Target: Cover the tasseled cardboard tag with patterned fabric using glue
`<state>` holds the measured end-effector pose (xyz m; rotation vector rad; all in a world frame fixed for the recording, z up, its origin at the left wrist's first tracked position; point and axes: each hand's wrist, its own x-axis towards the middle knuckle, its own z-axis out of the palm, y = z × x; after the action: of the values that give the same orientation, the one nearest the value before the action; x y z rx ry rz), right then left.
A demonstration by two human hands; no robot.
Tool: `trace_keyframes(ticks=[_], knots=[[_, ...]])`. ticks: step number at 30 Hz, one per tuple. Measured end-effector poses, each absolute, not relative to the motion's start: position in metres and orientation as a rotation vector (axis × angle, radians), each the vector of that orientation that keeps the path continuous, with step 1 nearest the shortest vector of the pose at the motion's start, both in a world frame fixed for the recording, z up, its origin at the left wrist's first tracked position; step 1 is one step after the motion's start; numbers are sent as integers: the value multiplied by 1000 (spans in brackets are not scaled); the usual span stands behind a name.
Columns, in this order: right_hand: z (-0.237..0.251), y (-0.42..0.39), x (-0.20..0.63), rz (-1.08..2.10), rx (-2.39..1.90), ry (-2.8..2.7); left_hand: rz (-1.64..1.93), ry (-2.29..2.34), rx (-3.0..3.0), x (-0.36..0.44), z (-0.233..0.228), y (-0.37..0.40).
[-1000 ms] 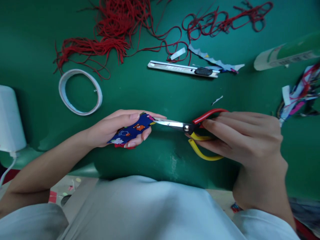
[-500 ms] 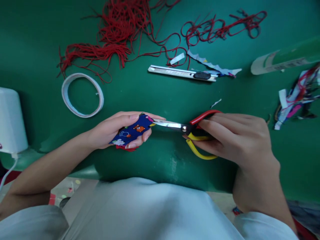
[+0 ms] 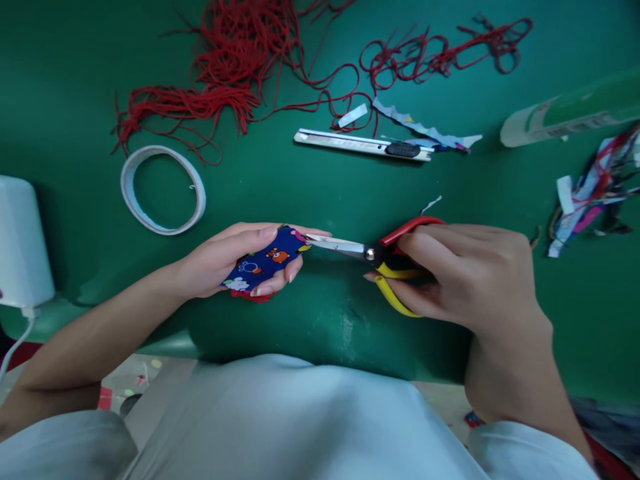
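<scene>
My left hand (image 3: 225, 257) is closed around a small piece of dark blue fabric (image 3: 265, 263) printed with cartoon animals. A tuft of red cord (image 3: 253, 297) pokes out from under its lower edge. In my right hand (image 3: 475, 280) is a pair of scissors (image 3: 370, 254) with one red and one yellow handle. The blades point left and their tips meet the fabric's upper right corner. Just how the tips sit against the cloth is too small to tell.
Heaps of red cord (image 3: 235, 53) lie at the back. A tape roll (image 3: 200, 200), a utility knife (image 3: 360, 145), and cloth scraps (image 3: 580, 207) lie on the green table (image 3: 280, 180). A green bottle (image 3: 560, 120) is at right, a white device (image 3: 23, 240) at left.
The scissors have shifted very slightly right, and the yellow handle has drawn a little closer to the red one. My left hand and the fabric stay almost in place.
</scene>
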<state>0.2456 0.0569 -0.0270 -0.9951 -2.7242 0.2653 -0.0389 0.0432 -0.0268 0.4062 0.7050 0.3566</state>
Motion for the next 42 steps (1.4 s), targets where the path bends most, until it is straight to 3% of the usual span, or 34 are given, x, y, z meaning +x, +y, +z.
trace_keyframes(ticks=[42], knots=[[-33,51,243,-211,-969,-2754,424,705,376,-38,-29,42]])
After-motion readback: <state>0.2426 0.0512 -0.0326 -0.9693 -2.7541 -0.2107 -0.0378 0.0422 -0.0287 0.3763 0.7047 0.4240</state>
